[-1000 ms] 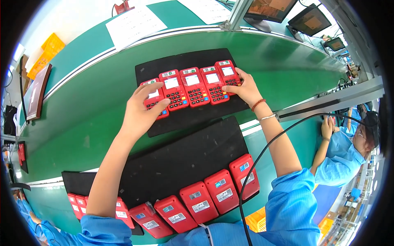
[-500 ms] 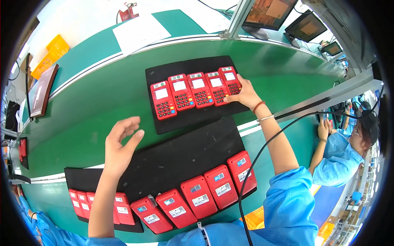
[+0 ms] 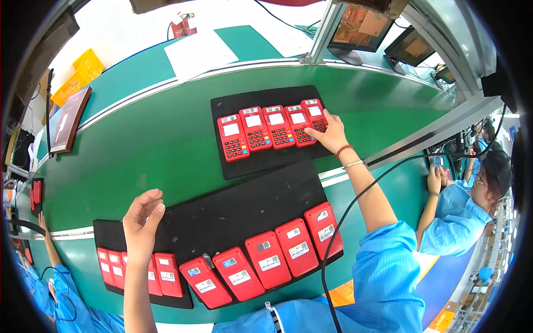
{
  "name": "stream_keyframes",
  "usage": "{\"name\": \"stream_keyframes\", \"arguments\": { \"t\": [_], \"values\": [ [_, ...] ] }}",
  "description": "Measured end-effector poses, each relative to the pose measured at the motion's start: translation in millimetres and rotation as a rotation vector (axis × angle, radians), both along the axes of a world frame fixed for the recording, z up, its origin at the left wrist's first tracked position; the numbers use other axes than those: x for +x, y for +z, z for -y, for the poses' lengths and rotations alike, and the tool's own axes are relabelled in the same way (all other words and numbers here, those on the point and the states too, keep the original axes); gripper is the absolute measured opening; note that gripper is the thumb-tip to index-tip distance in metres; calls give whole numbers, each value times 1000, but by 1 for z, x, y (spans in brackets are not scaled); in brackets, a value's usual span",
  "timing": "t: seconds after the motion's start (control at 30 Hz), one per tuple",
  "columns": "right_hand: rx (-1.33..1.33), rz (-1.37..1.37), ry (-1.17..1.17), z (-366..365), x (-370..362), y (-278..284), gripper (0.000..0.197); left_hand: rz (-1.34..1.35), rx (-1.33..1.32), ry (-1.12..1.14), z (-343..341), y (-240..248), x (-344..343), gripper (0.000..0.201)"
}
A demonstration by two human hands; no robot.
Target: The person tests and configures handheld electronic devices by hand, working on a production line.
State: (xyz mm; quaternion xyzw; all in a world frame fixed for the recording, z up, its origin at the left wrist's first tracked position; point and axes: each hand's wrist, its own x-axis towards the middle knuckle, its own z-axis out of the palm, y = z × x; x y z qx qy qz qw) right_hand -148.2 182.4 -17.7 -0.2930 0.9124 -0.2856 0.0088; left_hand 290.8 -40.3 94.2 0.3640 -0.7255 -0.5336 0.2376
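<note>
Several red card payment terminals stand in a row, face up with screens and keypads showing, on a black mat (image 3: 239, 171). My right hand (image 3: 331, 135) has its thumb and fingers on either side of the lower part of the rightmost terminal (image 3: 315, 112). Its thumb also reaches over the edge of the neighbouring terminal (image 3: 298, 122). Empty, my left hand (image 3: 142, 225) hangs in the air, fingers half curled and thumb apart, near a second black mat (image 3: 244, 208). Along that mat's near edge lie more red terminals (image 3: 267, 260), backs up with white labels.
A smaller mat at lower left carries further red terminals (image 3: 168, 275). A black cable (image 3: 363, 194) loops past my right forearm. Metal rails border the green belt (image 3: 139, 166). Co-workers in blue sit at right (image 3: 452, 216) and lower left. Beyond the belt are monitors (image 3: 411, 47) and a yellow crate (image 3: 76, 76).
My left hand has moved left and nearer to me, its fingers curling more. My right hand stays at the rightmost terminal. The whole view has shifted slightly.
</note>
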Motion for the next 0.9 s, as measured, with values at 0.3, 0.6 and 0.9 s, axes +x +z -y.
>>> {"name": "stream_keyframes", "arguments": {
  "t": [0.3, 0.6, 0.9],
  "values": [
    [-151, 134, 67, -22, -2, -5, 112, -61, 31, 19, -3, -7, 13, 26],
    [-73, 52, -96, 20, 5, 7, 118, -68, 69, 45, -11, -7, 12, 26],
    [81, 100, -157, 25, 10, 13, 127, -82, 83, 108, -7, -12, 25, 28]
  ]
}}
